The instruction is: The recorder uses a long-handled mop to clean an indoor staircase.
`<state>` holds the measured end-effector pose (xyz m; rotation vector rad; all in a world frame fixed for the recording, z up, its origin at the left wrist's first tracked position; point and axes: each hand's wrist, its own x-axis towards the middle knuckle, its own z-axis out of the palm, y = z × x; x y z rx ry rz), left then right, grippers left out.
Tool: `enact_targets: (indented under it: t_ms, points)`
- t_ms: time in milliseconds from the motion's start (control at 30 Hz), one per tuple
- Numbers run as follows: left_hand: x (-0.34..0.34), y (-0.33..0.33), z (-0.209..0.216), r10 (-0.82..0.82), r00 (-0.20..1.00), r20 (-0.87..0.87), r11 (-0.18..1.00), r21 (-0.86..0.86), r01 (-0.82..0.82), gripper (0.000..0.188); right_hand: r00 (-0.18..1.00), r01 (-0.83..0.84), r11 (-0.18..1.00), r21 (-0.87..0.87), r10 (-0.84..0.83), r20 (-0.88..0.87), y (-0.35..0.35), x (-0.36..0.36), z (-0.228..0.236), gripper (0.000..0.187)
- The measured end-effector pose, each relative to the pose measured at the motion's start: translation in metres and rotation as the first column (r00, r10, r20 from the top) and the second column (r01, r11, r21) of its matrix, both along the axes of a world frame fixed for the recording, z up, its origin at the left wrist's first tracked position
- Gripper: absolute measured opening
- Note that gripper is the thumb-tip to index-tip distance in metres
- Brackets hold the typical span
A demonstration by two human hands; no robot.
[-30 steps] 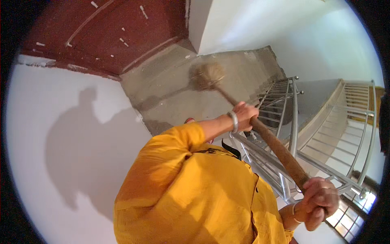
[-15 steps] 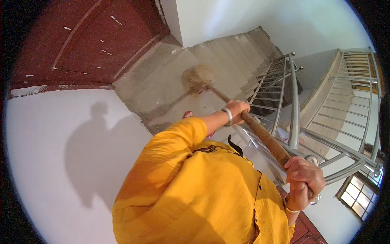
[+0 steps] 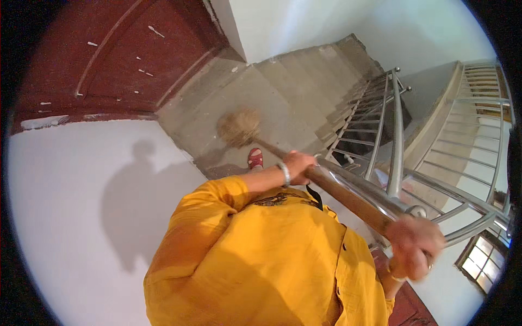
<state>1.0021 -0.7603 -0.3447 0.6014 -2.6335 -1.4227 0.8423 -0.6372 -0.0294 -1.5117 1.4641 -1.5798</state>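
A long-handled broom slants across the view, its wooden handle (image 3: 348,204) running from my right side down to the straw head on the floor. The bushy head (image 3: 239,126), blurred, rests on the concrete landing near my red sandal (image 3: 255,158). My left hand (image 3: 299,167), with a bracelet at the wrist, is closed around the handle partway down. My right hand (image 3: 416,247), smeared by motion, grips the handle's upper end beside the metal railing. Both arms come out of yellow sleeves.
Concrete steps (image 3: 310,70) lie beyond the landing. A shiny metal railing (image 3: 396,136) stands close along the right, partly beside the handle. At the far left is a dark red door (image 3: 125,65); a white wall (image 3: 70,190) lies below it. A barred window (image 3: 481,261) shows at right.
The broom head has swept left and nearer to me. My left hand has shifted left and slightly lower; my right hand has moved slightly right. More of the red sandal shows.
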Motion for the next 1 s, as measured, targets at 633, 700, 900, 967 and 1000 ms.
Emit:
enact_targets:
  t_ms: [633, 700, 900, 967, 1000]
  points:
    - [-0.140, 0.053, 0.015, -0.198, 0.893, -0.405, 0.977, -0.014, 0.211, 0.023, 0.881, -0.270, 0.954, 0.131, 0.299, -0.366, 0.042, 0.009, 0.032, 0.016]
    - [-0.146, 0.074, 0.043, -0.221, 0.900, -0.377, 0.967, 0.034, 0.252, 0.022, 0.937, -0.288, 0.957, -0.032, 0.275, -0.215, 0.059, -0.007, 0.056, 0.013]
    - [-0.102, 0.091, 0.038, -0.328, 0.937, -0.121, 0.933, 0.115, 0.342, 0.032, 0.957, -0.264, 0.960, -0.091, 0.273, 0.094, 0.075, -0.049, 0.038, 0.016]
    - [-0.100, 0.098, 0.021, -0.382, 0.923, 0.051, 0.922, 0.096, 0.376, 0.033, 0.956, -0.234, 0.972, -0.029, 0.236, 0.177, 0.071, -0.049, 0.027, 0.016]
    - [-0.102, 0.102, 0.019, -0.405, 0.914, 0.005, 0.908, 0.121, 0.401, 0.031, 0.970, -0.189, 0.981, -0.037, 0.193, 0.149, 0.071, -0.045, 0.030, 0.016]
